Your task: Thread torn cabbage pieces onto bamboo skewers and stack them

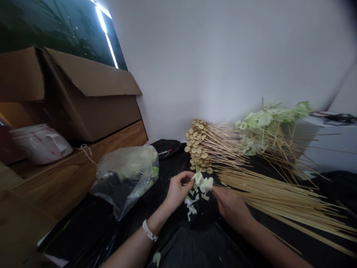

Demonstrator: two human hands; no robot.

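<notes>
Pale cabbage pieces (205, 184) are between my two hands, above the black plastic sheet (192, 245). My left hand (178, 190), with a white beaded bracelet on the wrist, pinches the left edge of the cabbage. At its right edge, my right hand (230, 204) has its fingers closed; what they grip is too small to make out. Torn cabbage scraps (191, 208) lie just below. Behind my hands is a stack of skewers bearing round beige slices (198, 143). Long bare wooden skewers (279, 197) spread out to the right.
A clear bag of cabbage (131, 167) lies to the left. Farther left, a cardboard box (92, 108) and a white-and-pink container (41, 143) stand on a wooden surface (83, 171). Skewered leaves (264, 123) are piled at the back right, against the wall.
</notes>
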